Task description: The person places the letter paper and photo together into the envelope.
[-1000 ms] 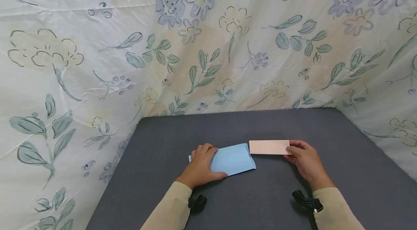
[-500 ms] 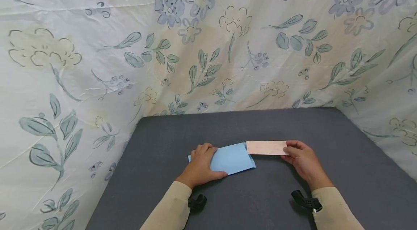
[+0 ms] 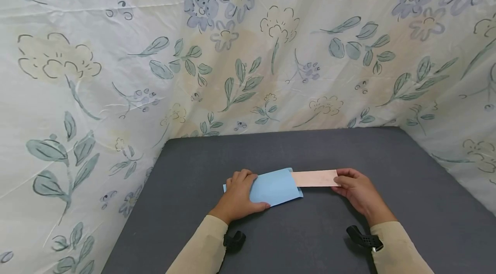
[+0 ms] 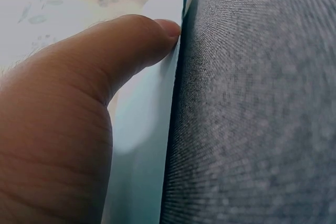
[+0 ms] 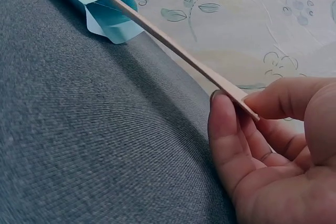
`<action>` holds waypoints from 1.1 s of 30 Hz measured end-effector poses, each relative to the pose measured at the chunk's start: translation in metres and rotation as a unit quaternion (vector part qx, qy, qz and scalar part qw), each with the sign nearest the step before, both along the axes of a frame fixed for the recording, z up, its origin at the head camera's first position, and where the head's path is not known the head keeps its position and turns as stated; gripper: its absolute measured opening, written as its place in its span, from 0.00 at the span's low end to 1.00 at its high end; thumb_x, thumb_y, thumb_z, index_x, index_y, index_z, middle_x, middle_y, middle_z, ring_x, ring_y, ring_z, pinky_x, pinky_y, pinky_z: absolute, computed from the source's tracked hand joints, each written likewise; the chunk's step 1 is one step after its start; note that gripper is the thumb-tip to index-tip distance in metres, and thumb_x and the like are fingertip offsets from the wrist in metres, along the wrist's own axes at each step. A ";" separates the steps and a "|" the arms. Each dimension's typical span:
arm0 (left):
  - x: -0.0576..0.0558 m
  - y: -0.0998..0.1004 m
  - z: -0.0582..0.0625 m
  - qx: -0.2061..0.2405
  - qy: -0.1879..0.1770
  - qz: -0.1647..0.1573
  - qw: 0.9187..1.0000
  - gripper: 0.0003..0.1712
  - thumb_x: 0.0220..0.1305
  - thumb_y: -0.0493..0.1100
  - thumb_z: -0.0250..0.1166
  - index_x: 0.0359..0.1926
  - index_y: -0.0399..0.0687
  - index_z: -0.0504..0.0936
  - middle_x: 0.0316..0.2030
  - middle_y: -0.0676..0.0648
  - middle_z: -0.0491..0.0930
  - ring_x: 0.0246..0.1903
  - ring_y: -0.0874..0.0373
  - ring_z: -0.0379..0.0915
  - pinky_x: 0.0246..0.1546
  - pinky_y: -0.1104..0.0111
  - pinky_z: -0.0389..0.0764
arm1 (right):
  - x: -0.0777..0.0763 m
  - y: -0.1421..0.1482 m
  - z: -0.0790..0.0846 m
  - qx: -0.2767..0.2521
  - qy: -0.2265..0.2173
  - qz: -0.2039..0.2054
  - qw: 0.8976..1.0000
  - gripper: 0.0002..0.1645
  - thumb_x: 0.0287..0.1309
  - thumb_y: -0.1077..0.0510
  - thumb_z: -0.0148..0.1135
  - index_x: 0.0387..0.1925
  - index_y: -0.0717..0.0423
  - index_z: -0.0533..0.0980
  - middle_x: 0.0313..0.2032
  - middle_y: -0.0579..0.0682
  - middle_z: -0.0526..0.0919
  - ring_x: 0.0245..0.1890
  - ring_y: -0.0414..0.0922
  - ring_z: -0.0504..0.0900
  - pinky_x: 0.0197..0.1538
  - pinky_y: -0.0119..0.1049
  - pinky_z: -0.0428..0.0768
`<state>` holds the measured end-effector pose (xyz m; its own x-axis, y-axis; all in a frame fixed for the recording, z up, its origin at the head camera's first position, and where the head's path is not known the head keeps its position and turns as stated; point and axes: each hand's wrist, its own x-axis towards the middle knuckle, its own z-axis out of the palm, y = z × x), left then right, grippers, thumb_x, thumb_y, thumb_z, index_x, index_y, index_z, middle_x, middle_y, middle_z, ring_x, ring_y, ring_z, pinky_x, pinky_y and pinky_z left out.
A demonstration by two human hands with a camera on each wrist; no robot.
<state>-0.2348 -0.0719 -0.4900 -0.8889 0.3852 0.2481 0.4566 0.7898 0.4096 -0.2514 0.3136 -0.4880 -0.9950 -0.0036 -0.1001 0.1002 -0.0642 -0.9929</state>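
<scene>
A light blue paper envelope point(image 3: 273, 188) lies on the table, its open end and flaps facing right. My left hand point(image 3: 239, 196) spans it and grips it, thumb point(image 4: 152, 32) along the near edge and fingers over the far edge. The right hand point(image 3: 358, 192) pinches the right end of a thin, flat, pale wooden strip point(image 3: 314, 178) between thumb and fingers. In the right wrist view the strip slants above the table, and its far end reaches into the envelope's mouth point(image 5: 113, 17). That tip is hidden by the blue paper in the head view.
A dark grey fabric-textured table top point(image 3: 302, 239) lies under both hands. Behind and beside it hangs a flower-patterned cloth point(image 3: 248, 50). Black wrist-worn devices point(image 3: 364, 238) sit at both cuffs.
The right hand has moved the wooden strip left, from beside the envelope's opening to just inside it. The left hand has stayed on the envelope, which has shifted very slightly.
</scene>
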 end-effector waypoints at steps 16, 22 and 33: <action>0.002 -0.004 0.003 -0.002 -0.007 -0.010 1.000 0.52 0.56 0.72 0.80 0.71 0.44 0.80 0.63 0.47 0.73 0.64 0.49 0.65 0.64 0.47 0.65 | 0.006 -0.004 0.001 0.001 0.001 0.034 0.999 0.17 0.77 0.67 0.63 0.61 0.69 0.72 0.49 0.54 0.77 0.43 0.45 0.85 0.50 0.40 0.87; 0.002 -0.004 0.002 -0.002 -0.012 -0.016 1.000 0.52 0.56 0.72 0.80 0.71 0.45 0.80 0.64 0.49 0.73 0.65 0.50 0.65 0.64 0.47 0.65 | 0.007 -0.005 0.001 0.005 0.005 0.050 0.999 0.18 0.76 0.69 0.64 0.61 0.71 0.71 0.47 0.54 0.79 0.43 0.46 0.86 0.50 0.41 0.87; 0.002 -0.003 0.000 -0.006 -0.009 -0.016 1.000 0.52 0.55 0.73 0.79 0.71 0.46 0.80 0.64 0.49 0.73 0.65 0.51 0.65 0.64 0.46 0.65 | 0.009 -0.006 0.000 0.037 0.009 0.066 0.997 0.20 0.77 0.65 0.66 0.62 0.71 0.74 0.49 0.55 0.81 0.45 0.47 0.85 0.50 0.40 0.86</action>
<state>-0.2325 -0.0748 -0.4898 -0.8803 0.4163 0.2274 0.4743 0.7796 0.4090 -0.2429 0.3077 -0.4882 -0.9881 -0.1275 -0.0863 0.0842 0.0222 -0.9962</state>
